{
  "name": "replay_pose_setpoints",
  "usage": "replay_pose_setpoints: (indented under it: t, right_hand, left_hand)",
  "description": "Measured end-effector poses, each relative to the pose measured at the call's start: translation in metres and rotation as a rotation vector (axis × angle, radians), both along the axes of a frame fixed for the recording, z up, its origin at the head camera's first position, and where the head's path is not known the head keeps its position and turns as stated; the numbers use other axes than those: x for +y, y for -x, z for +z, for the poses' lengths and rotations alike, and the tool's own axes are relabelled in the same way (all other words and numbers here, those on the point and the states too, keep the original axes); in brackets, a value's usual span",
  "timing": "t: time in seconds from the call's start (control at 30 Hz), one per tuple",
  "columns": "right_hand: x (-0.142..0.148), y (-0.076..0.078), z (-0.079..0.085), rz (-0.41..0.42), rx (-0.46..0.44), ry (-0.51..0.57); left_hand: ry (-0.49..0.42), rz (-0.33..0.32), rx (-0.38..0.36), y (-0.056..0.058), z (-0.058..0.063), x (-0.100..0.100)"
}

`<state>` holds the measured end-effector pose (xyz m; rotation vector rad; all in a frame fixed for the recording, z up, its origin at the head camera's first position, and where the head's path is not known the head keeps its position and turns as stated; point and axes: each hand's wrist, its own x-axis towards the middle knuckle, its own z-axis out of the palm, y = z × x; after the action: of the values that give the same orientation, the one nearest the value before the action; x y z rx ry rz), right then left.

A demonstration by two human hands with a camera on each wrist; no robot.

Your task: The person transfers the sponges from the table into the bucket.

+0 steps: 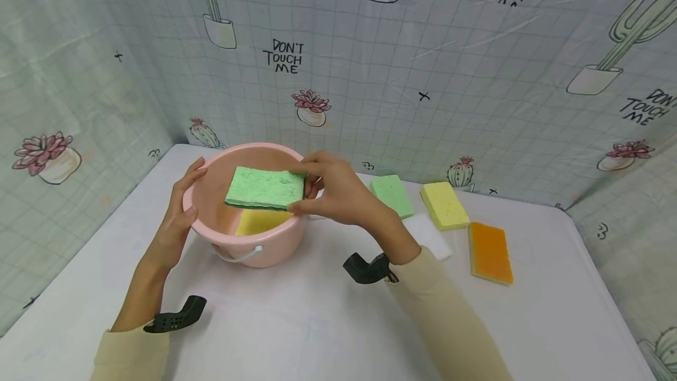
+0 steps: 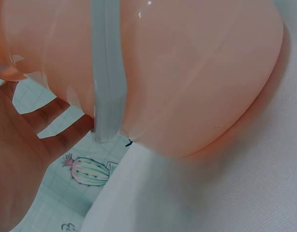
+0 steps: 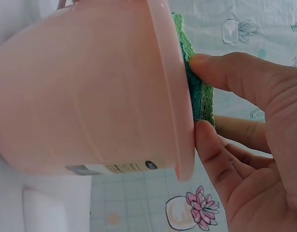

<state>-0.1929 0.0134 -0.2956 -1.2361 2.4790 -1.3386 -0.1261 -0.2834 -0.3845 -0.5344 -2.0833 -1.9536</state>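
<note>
We work on a white table (image 1: 317,322) closed in by printed sheeting (image 1: 402,69) at the back and on both sides; the widest open surface lies in front of the pink bucket (image 1: 275,246), toward us. Our left hand (image 1: 182,210) grips the bucket's left rim, thumb inside the rim and fingers round the outer wall. Our right hand (image 1: 338,193) pinches the green sponge (image 1: 264,188) by its right short edge, thumb beneath and fingers on top, holding it level just above the bucket's mouth. The sponge's long axis runs left to right across the opening, broad face up. Inside the bucket lies one yellow sponge (image 1: 259,222). To the right of the bucket, well apart from it, a second green sponge (image 1: 392,194), a pale yellow sponge (image 1: 444,204), a white sponge (image 1: 429,235) and an orange sponge (image 1: 490,253) rest flat on the table.
</note>
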Motion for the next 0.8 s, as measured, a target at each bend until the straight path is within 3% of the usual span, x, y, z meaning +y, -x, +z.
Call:
replay_pose_setpoints:
  t: [0.2, 0.43, 0.8]
  right_hand:
    - [-0.009, -0.001, -0.001, -0.003, 0.010, -0.016]
    - [-0.021, 0.002, 0.002, -0.015, 0.059, -0.133]
    - [-0.035, 0.000, 0.004, -0.025, 0.035, -0.244]
  left_hand:
    - [0.002, 0.004, -0.005, 0.000, 0.000, 0.000]
    - [0.001, 0.001, -0.005, 0.001, 0.000, 0.000]
    - [0.018, 0.013, -0.004, 0.001, -0.001, -0.001]
